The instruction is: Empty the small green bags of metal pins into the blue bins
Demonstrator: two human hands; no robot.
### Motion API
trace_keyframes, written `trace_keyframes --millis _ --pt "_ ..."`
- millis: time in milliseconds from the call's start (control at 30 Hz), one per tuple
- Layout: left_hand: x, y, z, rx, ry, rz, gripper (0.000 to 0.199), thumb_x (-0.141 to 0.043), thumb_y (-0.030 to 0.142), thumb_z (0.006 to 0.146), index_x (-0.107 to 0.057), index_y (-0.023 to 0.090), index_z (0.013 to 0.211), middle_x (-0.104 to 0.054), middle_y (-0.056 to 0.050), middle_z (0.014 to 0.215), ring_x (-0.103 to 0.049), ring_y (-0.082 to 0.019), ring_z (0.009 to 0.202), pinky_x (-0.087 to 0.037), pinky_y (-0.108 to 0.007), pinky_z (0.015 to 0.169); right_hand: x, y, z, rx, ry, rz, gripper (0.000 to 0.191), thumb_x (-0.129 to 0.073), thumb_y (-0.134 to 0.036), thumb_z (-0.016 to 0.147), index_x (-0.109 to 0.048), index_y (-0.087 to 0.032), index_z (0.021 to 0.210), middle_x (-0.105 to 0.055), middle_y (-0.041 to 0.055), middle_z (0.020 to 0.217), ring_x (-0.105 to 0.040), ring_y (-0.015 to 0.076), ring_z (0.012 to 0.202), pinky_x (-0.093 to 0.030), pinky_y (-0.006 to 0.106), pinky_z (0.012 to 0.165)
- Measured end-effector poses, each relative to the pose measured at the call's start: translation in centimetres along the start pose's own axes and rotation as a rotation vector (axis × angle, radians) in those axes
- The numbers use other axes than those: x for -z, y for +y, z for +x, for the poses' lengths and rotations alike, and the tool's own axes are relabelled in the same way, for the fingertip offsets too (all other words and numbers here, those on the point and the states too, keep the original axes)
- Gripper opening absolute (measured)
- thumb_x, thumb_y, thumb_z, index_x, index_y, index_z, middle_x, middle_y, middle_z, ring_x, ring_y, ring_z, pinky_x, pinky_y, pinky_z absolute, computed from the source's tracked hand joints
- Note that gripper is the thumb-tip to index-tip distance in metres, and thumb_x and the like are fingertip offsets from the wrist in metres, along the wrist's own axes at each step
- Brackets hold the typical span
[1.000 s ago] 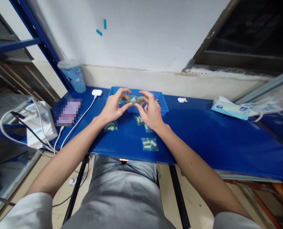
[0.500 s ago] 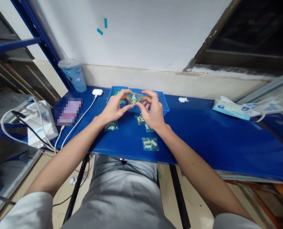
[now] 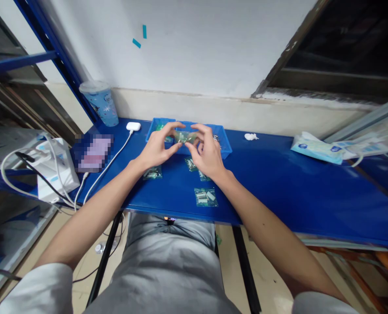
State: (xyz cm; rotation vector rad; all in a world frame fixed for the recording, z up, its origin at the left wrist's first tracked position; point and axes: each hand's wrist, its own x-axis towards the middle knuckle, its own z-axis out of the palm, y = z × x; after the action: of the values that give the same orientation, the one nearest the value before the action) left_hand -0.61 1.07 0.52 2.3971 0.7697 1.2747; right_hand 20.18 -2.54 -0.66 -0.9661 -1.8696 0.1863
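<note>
Table (image 3: 279, 187) extending far rightward, front edge (image 3: 181, 213) running near the torso (image 3: 164, 270), left hand (image 3: 156, 146) and right hand (image 3: 210, 152) clamping a small bag (image 3: 185, 137), bag spanning between both grips.

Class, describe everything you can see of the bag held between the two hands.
The bag is small, see-through and greenish, apparently plastic, with pale pieces inside. The left hand and right hand pinch it at opposite ends, holding it raised above the table; from this view it overlaps the blue bins. Whether it is sealed is unclear.
</note>
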Motion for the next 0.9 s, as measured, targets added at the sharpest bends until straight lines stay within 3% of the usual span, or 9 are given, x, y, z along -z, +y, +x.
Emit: trace_keyframes --millis 267,533,900 --pt "0.05 0.21 0.04 -0.010 0.000 0.015 0.050 -0.071 0.045 0.097 -0.057 0.022 0.140 -0.071 -0.011 0.136 -0.073 -0.022 0.112 -0.059 -0.035 0.097 0.09 0.02 0.02 -0.001 -0.017 0.000 0.045 -0.059 -0.026 0.100 -0.044 -0.027 0.142 -0.072 0.0004 0.092 -0.068 0.0180 0.072 -0.058 0.037 0.076" --pt "0.19 0.05 0.03 -0.013 0.044 0.033 0.041 -0.071 0.037 0.096 -0.062 0.021 0.133 -0.075 -0.008 0.126 -0.075 -0.020 0.102 -0.059 -0.033 0.093 -0.02 0.17 -0.06 0.015 -0.043 -0.045 0.050 -0.061 -0.029 0.100 -0.046 -0.022 0.146 -0.066 -0.0009 0.081 -0.067 0.0187 0.071 -0.057 0.036 0.075" --pt "0.08 0.12 0.09 -0.020 0.016 0.039 0.045 -0.065 0.046 0.101 -0.059 0.022 0.138 -0.073 -0.010 0.132 -0.073 -0.021 0.107 -0.059 -0.035 0.093 -0.02 0.59 0.04 0.026 -0.022 -0.013 0.045 -0.059 -0.033 0.103 -0.045 -0.026 0.145 -0.069 0.0001 0.085 -0.067 0.0188 0.070 -0.057 0.036 0.073"
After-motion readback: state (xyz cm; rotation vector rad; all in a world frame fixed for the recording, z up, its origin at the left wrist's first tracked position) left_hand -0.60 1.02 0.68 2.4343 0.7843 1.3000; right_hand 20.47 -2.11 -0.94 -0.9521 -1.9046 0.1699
